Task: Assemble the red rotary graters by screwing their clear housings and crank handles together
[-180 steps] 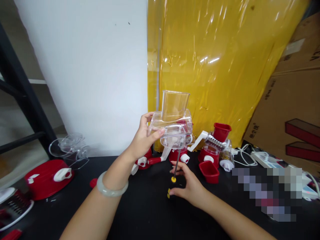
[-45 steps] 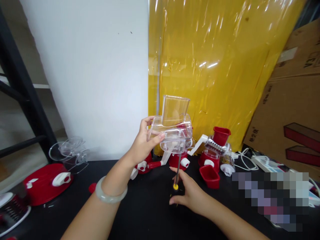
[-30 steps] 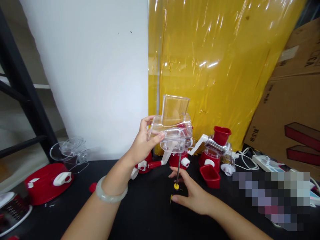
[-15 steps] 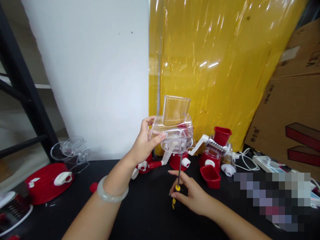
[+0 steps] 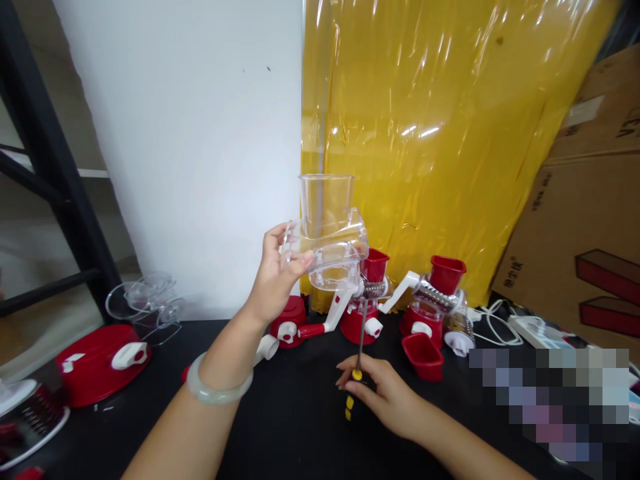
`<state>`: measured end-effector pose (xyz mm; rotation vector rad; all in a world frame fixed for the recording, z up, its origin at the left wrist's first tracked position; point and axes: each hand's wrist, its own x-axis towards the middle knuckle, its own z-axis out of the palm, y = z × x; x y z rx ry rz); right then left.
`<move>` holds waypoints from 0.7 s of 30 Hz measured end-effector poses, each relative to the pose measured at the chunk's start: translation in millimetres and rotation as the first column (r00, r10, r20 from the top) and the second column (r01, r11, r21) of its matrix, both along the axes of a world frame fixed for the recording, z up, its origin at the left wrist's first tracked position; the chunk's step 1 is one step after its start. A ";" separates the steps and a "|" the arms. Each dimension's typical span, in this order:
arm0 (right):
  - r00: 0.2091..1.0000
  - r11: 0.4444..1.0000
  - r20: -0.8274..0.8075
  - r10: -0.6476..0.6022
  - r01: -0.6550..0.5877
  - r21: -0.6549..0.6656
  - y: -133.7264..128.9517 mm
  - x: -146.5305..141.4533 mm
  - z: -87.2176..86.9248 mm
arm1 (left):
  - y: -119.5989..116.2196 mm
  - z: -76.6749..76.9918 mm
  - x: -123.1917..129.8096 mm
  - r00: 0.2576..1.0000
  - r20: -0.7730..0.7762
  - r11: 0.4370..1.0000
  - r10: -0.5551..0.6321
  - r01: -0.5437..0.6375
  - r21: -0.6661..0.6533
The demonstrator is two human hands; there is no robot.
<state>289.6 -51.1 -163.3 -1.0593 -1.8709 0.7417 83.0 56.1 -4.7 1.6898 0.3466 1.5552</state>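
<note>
My left hand [image 5: 276, 277] grips a clear plastic grater housing [image 5: 327, 239] by its left end, thumb in front, and holds it up above the table with its square chute on top. Lower and to the right, my right hand [image 5: 383, 393] is closed around the black and yellow handle of a screwdriver [image 5: 361, 343]. The metal shaft points upward, its tip just below and right of the housing, apparently apart from it. Behind them stands a red and white rotary grater [image 5: 361, 323] with a white crank handle [image 5: 339, 310].
Another rotary grater [image 5: 425, 320] and a red hopper [image 5: 424, 355] stand on the right of the black table [image 5: 300, 427]. Leftward are a large red base [image 5: 103, 365], clear plastic parts [image 5: 150, 303] and a grater drum [image 5: 35, 417]. A cardboard box [image 5: 585, 220] leans at the right.
The clear housing in my left hand has moved left and slightly up, away from the screwdriver tip, and has levelled. My right hand stays nearly in place with the screwdriver.
</note>
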 end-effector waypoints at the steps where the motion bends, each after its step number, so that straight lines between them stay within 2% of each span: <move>1: 1.000 1.000 -0.002 -0.015 0.015 -0.004 0.1 0.4 -1.4 | 1.0 1.9 -4.9 0.996 0.017 0.995 0.085 -0.085 0.043; 2: 0.999 1.000 -0.010 -0.030 0.030 -0.006 0.7 0.8 -3.3 | 3.0 3.6 -10.1 0.980 0.047 0.976 0.192 -0.196 0.096; 4: 0.996 0.998 -0.056 -0.065 0.064 -0.010 2.9 1.7 -7.6 | 10.6 5.7 -18.6 0.884 0.158 0.866 0.440 -0.464 0.188; 5: 0.992 0.997 -0.102 -0.081 0.080 -0.008 4.4 2.0 -9.7 | 16.0 5.5 -21.0 0.848 0.162 0.830 0.505 -0.529 0.179; 6: 0.983 0.995 -0.160 -0.095 0.096 -0.003 6.0 2.1 -11.4 | 22.0 4.2 -21.5 0.853 0.124 0.844 0.508 -0.521 0.130; 7: 0.968 0.994 -0.227 -0.109 0.112 0.002 7.5 2.2 -12.6 | 28.2 1.8 -20.1 0.898 0.042 0.897 0.437 -0.439 0.053; 8: 0.948 0.992 -0.294 -0.122 0.130 0.007 8.9 2.1 -13.3 | 34.0 -1.7 -17.0 0.927 -0.025 0.927 0.374 -0.375 -0.004; 9: 0.926 0.989 -0.353 -0.134 0.147 0.011 10.0 2.1 -13.6 | 39.0 -5.9 -12.7 0.926 -0.050 0.928 0.373 -0.374 0.000; 11: 0.893 0.983 -0.421 -0.159 0.182 0.016 11.3 2.0 -13.1 | 45.9 -15.1 -2.6 0.954 -0.091 0.957 0.286 -0.290 -0.031; 15: 0.866 0.963 -0.447 -0.224 0.268 0.037 10.6 4.2 -7.1 | 46.5 -23.2 9.2 0.974 -0.145 0.976 0.174 -0.190 -0.106; 18: 0.824 0.919 -0.474 -0.310 0.388 0.073 9.4 11.4 11.0 | 39.2 -13.9 6.5 0.980 -0.155 0.987 0.123 -0.137 -0.079; 21: 0.731 0.811 -0.560 -0.390 0.561 0.167 12.5 23.1 46.7 | 31.5 -1.1 0.3 0.983 -0.174 0.996 0.055 -0.066 -0.058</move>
